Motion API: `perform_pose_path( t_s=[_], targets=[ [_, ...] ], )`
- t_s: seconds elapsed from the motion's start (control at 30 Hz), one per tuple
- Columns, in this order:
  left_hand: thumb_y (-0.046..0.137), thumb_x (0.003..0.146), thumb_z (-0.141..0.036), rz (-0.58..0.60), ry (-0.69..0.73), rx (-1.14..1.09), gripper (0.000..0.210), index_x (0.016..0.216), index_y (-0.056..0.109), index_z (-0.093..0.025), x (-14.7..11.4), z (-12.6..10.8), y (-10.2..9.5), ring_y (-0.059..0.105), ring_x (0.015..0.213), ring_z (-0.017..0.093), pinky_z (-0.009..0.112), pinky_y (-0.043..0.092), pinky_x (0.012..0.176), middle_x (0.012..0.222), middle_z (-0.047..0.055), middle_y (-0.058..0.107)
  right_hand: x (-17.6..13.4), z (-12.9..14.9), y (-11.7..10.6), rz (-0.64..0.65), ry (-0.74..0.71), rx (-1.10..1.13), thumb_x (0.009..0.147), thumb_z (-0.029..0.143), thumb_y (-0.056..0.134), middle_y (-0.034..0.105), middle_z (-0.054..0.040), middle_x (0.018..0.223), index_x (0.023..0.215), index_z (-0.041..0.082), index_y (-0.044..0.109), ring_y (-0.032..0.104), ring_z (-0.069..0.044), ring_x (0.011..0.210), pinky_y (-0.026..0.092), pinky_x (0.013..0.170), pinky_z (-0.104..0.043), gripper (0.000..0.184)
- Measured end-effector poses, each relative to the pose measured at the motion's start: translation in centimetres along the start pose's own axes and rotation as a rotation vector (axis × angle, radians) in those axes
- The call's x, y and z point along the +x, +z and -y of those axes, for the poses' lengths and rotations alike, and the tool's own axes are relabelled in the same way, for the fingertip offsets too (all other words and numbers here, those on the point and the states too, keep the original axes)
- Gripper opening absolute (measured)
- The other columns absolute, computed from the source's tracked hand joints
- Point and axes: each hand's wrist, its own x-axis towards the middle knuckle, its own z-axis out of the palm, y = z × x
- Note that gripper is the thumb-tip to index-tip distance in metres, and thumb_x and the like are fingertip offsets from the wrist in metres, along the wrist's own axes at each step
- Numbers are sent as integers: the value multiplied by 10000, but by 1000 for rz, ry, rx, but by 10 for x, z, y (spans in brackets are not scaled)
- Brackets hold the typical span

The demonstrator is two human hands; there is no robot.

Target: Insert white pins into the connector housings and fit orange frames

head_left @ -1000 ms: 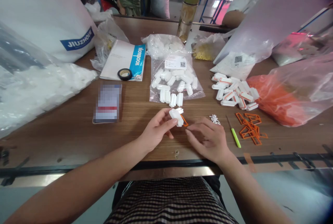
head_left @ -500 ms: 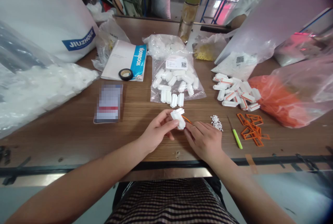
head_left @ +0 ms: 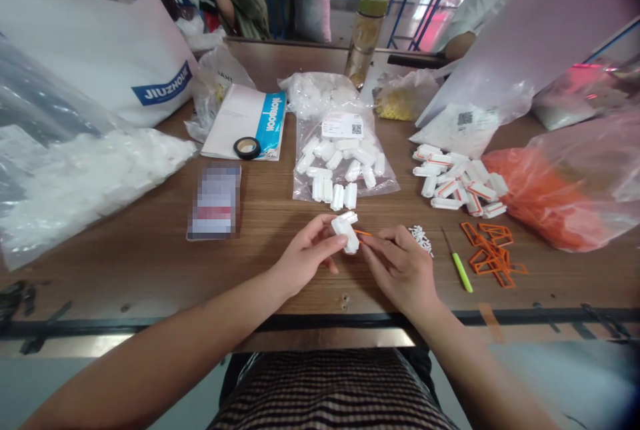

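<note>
My left hand (head_left: 313,253) is closed on a white plastic housing (head_left: 345,235), thumb pressed on its near face. Between the thumb and fingers of my right hand (head_left: 400,267) is a thin orange plastic frame (head_left: 364,233), its left end at the housing's right side; whether it sits inside the housing I cannot tell. Just beyond my left fingertips lies another white housing (head_left: 349,217). To the right of my right hand are a heap of small white pins (head_left: 421,241), a pick with a green handle (head_left: 461,273) and several loose orange frames (head_left: 493,257).
Behind my hands a clear bag (head_left: 310,177) holds white housings. Orange-edged white pieces (head_left: 455,183) lie beside an orange-filled bag (head_left: 540,210). A phone (head_left: 214,203), notebook (head_left: 240,120), tape roll (head_left: 247,147) and bottle (head_left: 367,37) stand or lie around. Other people are beyond the table.
My right hand has turned and its fingers have lifted into a pinch on the orange frame, which now points more level toward the housing. My left hand keeps its hold. The camera view has shifted slightly.
</note>
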Motion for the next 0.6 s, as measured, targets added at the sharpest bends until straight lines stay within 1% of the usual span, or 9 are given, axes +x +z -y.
perform_pose_path(
  t_s=[0.07, 0.13, 0.23, 0.37, 0.5, 0.6],
  targets=[
    [702, 860, -368, 2, -5, 5, 374, 1161, 572, -189, 0, -1, 0, 624, 885, 180, 191, 506, 518, 968, 54, 648, 2, -2, -1, -17, 83, 120, 890, 182, 649, 600, -36, 852, 1016, 214, 748, 585, -125, 722, 483, 613, -270, 163],
    [699, 863, -364, 1, -3, 12, 370, 1159, 571, -184, 0, -1, 0, 626, 884, 180, 192, 506, 519, 977, 59, 653, 3, -3, -2, 9, 147, 209, 876, 191, 667, 608, -32, 866, 960, 225, 752, 591, -129, 737, 470, 583, -262, 124],
    [708, 858, -347, 5, 7, 24, 355, 1139, 576, -174, 0, -1, 0, 617, 874, 171, 191, 512, 524, 979, 63, 654, 3, -4, -1, 79, 156, 301, 870, 183, 667, 653, -29, 886, 907, 223, 741, 610, -129, 734, 466, 570, -261, 92],
    [708, 863, -342, 5, 10, 30, 349, 1137, 580, -166, 1, -1, 0, 613, 846, 162, 190, 518, 523, 953, 64, 651, 2, -4, 1, 103, 126, 365, 854, 173, 690, 694, -6, 821, 946, 227, 735, 622, -122, 693, 486, 609, -273, 116],
    [707, 867, -338, 8, 7, 18, 348, 1145, 583, -170, 1, 0, -1, 628, 856, 166, 189, 522, 522, 968, 65, 652, 4, -6, -1, 116, 193, 441, 858, 205, 705, 709, 5, 786, 914, 242, 751, 625, -119, 681, 482, 621, -273, 81],
    [696, 871, -346, 11, -1, 13, 350, 1152, 580, -174, 0, -1, -1, 643, 872, 179, 187, 512, 508, 981, 71, 659, 5, -8, -3, 60, 282, 474, 868, 237, 698, 698, 2, 757, 878, 233, 756, 613, -122, 665, 469, 596, -270, 58]
  ],
)
